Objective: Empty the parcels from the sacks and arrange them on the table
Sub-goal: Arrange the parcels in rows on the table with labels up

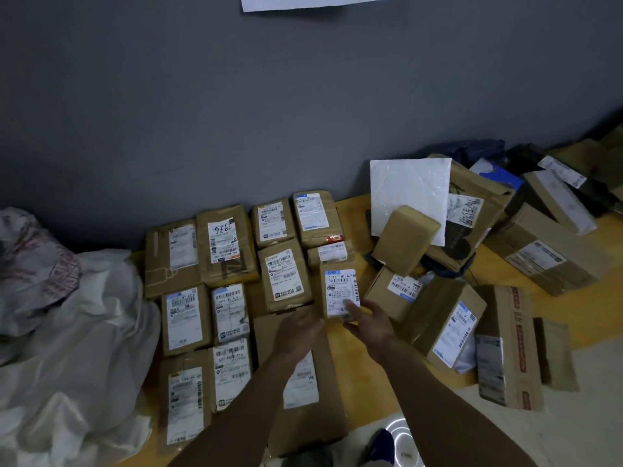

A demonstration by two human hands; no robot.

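A grey wall fills the upper half of the frame. At the top edge a white paper is cut off, so only its lower strip shows.

A big white sack slumps across the left side and runs out of the frame at the left and bottom. It is crumpled, with faded red print on its upper fold. Its mouth and whatever is inside cannot be seen.

The yellow tabletop runs along the wall from the sack to the right edge. Pale floor shows at the lower right.

In the centre, brown parcels lie flat in close rows, labels up, touching or nearly touching. The nearest and largest of them is partly hidden under the left forearm. The label text is too small to read.

On the right a loose pile of boxes lies at all angles, some tilted and some overlapping. A white mailer leans against the wall at its left end. Dark bags behind the pile, at the upper right, are hard to make out.

Between the rows and the pile is a small box with its label facing up. The right hand grips its lower end, thumb on the label; the fingers beneath are hidden. The left hand is palm down with fairly straight fingers reaching the box's lower left corner.

At the bottom edge a blue shoe is partly cut off.
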